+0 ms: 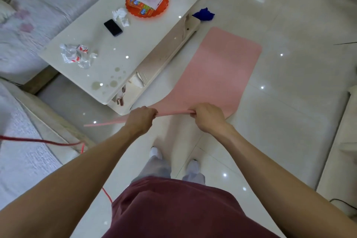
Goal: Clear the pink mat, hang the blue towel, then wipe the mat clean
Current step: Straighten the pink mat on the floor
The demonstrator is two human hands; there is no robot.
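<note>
The pink mat [218, 75] lies on the glossy floor beside the white coffee table, bare on top, its near edge raised off the floor. My left hand [140, 120] grips that raised edge on the left. My right hand [207, 117] grips the same edge a little to the right. A crumpled blue towel [203, 14] lies on the floor past the mat's far end, at the table's corner.
The white coffee table [146, 40] carries an orange tray [147, 2], a black phone [113, 27], crumpled tissues [120, 16] and a crushed wrapper [75, 55]. Sofas stand left and far left. A red cord [44, 141] runs across the lower left. My feet stand just behind the mat.
</note>
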